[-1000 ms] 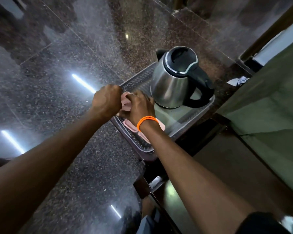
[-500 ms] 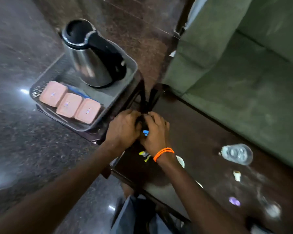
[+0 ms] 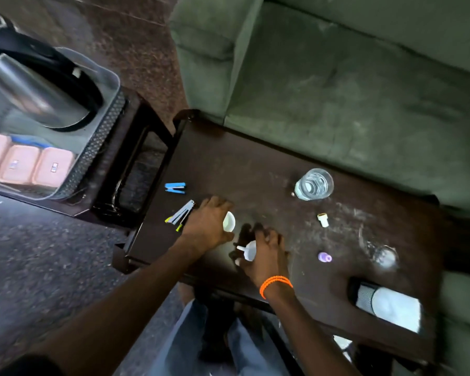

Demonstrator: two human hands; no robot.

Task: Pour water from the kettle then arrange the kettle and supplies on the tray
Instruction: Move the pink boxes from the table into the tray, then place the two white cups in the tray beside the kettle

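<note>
Hands (image 3: 209, 223) now off tray (image 3: 98, 147), kettle (image 3: 33, 90) far left

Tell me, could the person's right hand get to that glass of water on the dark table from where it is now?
Probably yes. The right hand rests on the dark table, over a small white cup, and the glass of water stands upright farther back to its right. Only bare tabletop lies between them, though the hand seems occupied.

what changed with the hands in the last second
Both hands left the pink packets in the tray and came to the dark table. The left hand now covers one white cup; the right hand takes another. The kettle stays on the tray.
</note>
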